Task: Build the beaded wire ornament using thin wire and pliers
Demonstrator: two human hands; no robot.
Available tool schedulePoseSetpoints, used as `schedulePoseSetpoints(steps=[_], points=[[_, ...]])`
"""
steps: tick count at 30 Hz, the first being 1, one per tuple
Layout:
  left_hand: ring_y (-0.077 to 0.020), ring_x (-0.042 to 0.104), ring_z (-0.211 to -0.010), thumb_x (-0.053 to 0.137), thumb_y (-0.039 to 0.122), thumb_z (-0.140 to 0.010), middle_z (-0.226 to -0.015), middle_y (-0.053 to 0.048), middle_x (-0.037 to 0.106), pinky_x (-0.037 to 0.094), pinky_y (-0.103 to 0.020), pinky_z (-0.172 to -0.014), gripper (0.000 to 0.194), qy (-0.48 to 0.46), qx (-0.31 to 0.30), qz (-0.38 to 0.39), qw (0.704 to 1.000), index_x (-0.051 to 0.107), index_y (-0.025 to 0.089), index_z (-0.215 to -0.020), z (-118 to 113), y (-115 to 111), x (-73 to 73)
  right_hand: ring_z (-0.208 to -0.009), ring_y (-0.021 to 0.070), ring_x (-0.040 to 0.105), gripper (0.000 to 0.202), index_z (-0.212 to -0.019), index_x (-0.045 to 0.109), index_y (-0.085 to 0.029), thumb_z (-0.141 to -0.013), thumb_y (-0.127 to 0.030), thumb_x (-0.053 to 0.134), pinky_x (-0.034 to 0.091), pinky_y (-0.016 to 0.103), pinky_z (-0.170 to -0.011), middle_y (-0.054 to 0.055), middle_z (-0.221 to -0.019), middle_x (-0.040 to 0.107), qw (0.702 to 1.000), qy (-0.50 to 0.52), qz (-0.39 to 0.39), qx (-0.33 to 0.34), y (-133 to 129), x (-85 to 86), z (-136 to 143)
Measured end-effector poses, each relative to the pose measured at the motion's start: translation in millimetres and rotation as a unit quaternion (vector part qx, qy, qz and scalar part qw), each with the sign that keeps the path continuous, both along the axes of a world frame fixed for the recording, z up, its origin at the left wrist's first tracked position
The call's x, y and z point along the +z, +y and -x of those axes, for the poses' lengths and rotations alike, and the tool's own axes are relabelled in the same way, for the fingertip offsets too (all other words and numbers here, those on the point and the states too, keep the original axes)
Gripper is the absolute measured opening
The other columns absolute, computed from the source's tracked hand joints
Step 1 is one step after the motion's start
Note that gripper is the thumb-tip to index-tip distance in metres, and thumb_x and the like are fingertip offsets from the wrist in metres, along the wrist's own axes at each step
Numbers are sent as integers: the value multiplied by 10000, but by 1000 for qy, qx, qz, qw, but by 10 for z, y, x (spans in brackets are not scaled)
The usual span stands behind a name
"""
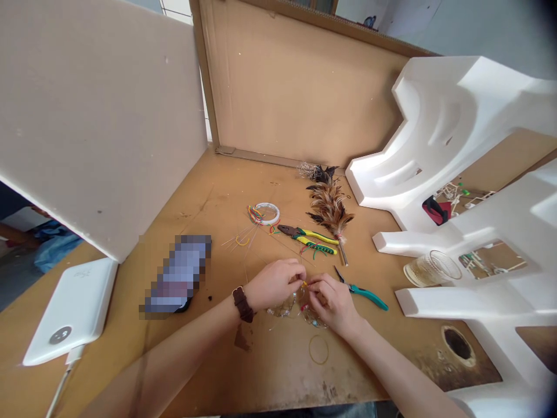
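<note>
My left hand [278,284] and my right hand [333,302] meet over the table, thumbs and fingers pinched together. Between their fingertips shows a small bit of yellow strand [305,284]; whether it is cord or coated wire is too small to tell. Below the left fingers hangs or lies a loop of clear and pale beads [285,310] on thin wire. Another beaded loop [310,316], with red and light blue beads, is partly hidden by the right hand. A thin yellow ring [318,349] lies nearer to me.
Beyond my hands are yellow-green pliers [308,238], a white ring with coloured strands [267,215] and a feather duster [328,203]. Teal-handled pliers [368,295] and a glass [430,269] stand right, by white foam pieces [435,303]. A phone [178,276] and power bank [73,307] lie left.
</note>
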State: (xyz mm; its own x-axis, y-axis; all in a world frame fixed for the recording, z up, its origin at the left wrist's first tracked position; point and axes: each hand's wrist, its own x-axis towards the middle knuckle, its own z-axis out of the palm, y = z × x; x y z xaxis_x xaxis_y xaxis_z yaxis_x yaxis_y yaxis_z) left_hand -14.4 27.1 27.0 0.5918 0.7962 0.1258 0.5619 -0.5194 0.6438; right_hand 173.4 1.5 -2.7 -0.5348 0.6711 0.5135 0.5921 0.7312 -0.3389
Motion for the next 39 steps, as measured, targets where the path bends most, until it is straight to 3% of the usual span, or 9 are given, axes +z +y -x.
schedulePoseSetpoints(steps=[8, 15, 19, 23, 27, 30, 34, 39], points=[[-129, 519, -680, 427, 174, -818, -810, -2, 551, 335, -233, -585, 154, 93, 9, -65, 993, 571, 196, -768, 52, -7, 50, -678, 116, 517, 124, -766, 529, -178, -781, -85, 448, 382, 225, -594, 43, -796, 595, 997, -61, 35, 28, -29, 33, -33], [-115, 525, -645, 383, 189, -846, -882, -19, 530, 332, -233, -561, 187, 145, 34, -81, 986, 552, 186, -765, 43, -42, 85, -594, 122, 451, 110, -639, 525, -179, -679, -78, 505, 310, 254, -582, 6, -642, 551, 987, -156, 48, 14, -9, 99, -5], [-138, 562, -700, 375, 225, -859, -950, -17, 551, 377, -243, -598, 182, 142, 44, -65, 987, 556, 209, -865, 73, -34, 115, -647, 124, 494, 123, -701, 560, -184, -751, -103, 483, 341, 246, -623, 14, -694, 579, 988, -131, 80, 2, 10, 171, -52], [-185, 568, -894, 452, 274, -823, -1072, -42, 570, 416, -277, -746, 267, 114, 40, -21, 992, 500, 206, -1076, 198, 34, 161, -724, 132, 550, 161, -901, 572, -194, -820, -163, 436, 400, 232, -655, 31, -809, 610, 985, -52, 131, -96, 14, 228, -260], [-188, 575, -889, 469, 269, -800, -976, -42, 614, 413, -276, -759, 215, 145, 14, 13, 989, 577, 197, -971, 312, 100, 180, -642, 135, 569, 170, -864, 590, -216, -844, -288, 438, 413, 241, -593, 16, -780, 615, 959, -87, 173, -208, -43, 238, -475], [-174, 586, -832, 460, 245, -799, -924, -31, 634, 412, -257, -718, 190, 161, -6, 12, 987, 624, 201, -883, 324, 123, 169, -625, 147, 582, 229, -849, 605, -230, -843, -388, 440, 406, 249, -573, 7, -750, 625, 941, -138, 196, -238, -118, 236, -513], [-152, 591, -786, 448, 221, -815, -858, -29, 662, 403, -227, -686, 212, 144, -27, 13, 989, 657, 190, -816, 273, 134, 139, -671, 173, 603, 275, -931, 614, -226, -801, -440, 499, 403, 251, -558, 41, -841, 640, 931, -182, 219, -226, -188, 236, -413], [-131, 588, -788, 446, 211, -836, -838, -15, 675, 398, -200, -698, 221, 69, -72, 30, 995, 665, 186, -843, 187, 112, 95, -754, 157, 606, 267, -1011, 595, -245, -788, -151, 482, 423, 240, -635, 41, -947, 620, 948, -176, 233, -126, -164, 253, -269]])
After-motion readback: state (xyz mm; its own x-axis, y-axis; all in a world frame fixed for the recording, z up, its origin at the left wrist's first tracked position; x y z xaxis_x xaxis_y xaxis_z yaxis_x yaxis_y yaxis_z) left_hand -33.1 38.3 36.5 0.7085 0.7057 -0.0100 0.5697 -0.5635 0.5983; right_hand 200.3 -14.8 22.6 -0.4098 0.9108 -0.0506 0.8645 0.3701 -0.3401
